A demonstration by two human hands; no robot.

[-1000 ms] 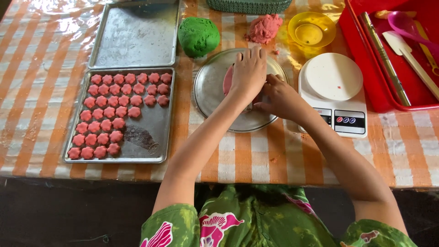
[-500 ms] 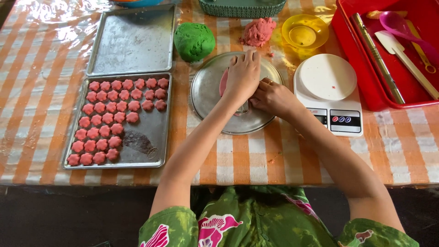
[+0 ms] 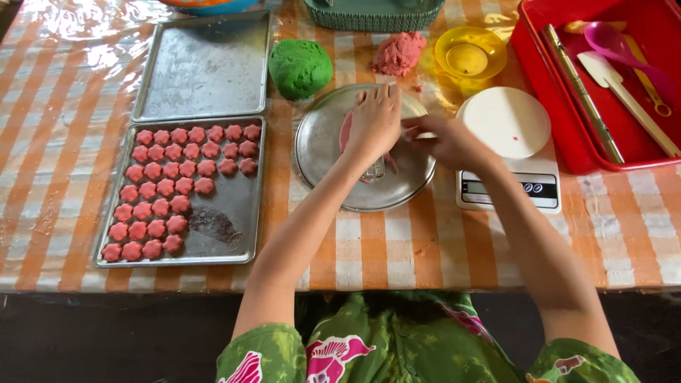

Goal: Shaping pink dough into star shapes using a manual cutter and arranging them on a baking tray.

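Pressing flat on a slab of pink dough (image 3: 345,131), the left hand (image 3: 374,122) lies palm down with its fingers (image 3: 383,96) together and stretched out, gripping nothing. The right hand (image 3: 443,140) meets it from the side, fingers pinched on a small pale tool whose kind I cannot tell. Both work over the round metal plate (image 3: 333,181), the landmark here. Left of the plate, a baking tray (image 3: 227,227) holds rows of pink flower-shaped pieces (image 3: 181,186) over roughly two thirds of its floor. Beyond that tray sits a second tray (image 3: 202,67) with nothing on it. Behind the plate rest a green dough ball (image 3: 300,68) and a pink dough lump (image 3: 399,53), both unshaped. So, by my judgement, shaping is partway done. A kitchen scale (image 3: 507,181) stands right of the plate.
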